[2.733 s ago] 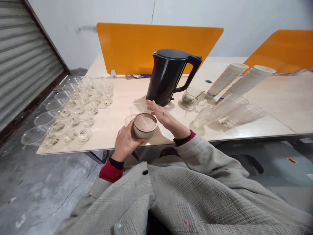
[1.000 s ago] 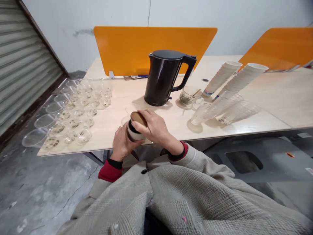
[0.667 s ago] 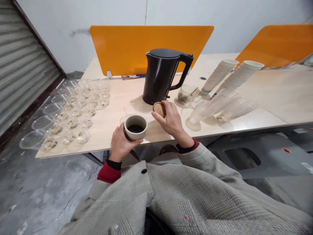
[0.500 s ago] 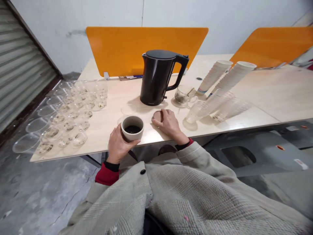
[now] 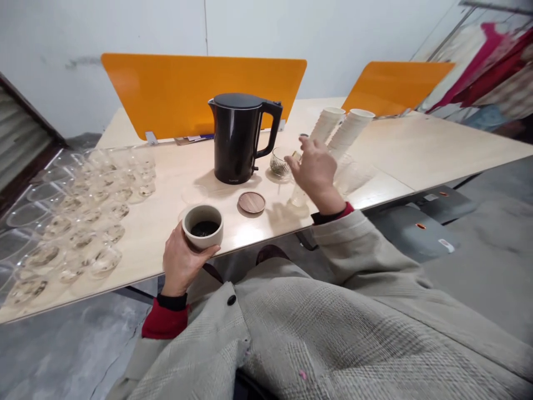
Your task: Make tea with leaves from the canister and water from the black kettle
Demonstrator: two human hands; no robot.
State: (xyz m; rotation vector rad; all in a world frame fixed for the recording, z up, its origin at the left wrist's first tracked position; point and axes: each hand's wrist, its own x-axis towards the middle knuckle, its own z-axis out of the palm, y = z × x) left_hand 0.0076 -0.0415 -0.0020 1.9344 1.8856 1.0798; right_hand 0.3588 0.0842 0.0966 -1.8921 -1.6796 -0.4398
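My left hand (image 5: 180, 261) is wrapped round a small beige jar (image 5: 203, 225) with dark loose tea inside, at the table's near edge. Its round wooden lid (image 5: 251, 202) lies flat on the table to the right of the jar. My right hand (image 5: 315, 169) hovers over the table to the right of a glass mug (image 5: 279, 163) that holds a spoon. Its fingers are loosely apart and nothing shows in them. A black electric kettle (image 5: 238, 137) stands behind the lid.
Many clear plastic cups (image 5: 83, 211) with tea leaves cover the table's left side. Two stacks of paper cups (image 5: 341, 126) and stacked clear cups (image 5: 353, 172) lie on their sides at right. Orange dividers (image 5: 200, 91) stand behind. Grey floor lies below the table (image 5: 416, 150).
My right hand lifted the wooden lid off the jar, laid it on the table, let go and moved right toward the glass mug. The view swung right.
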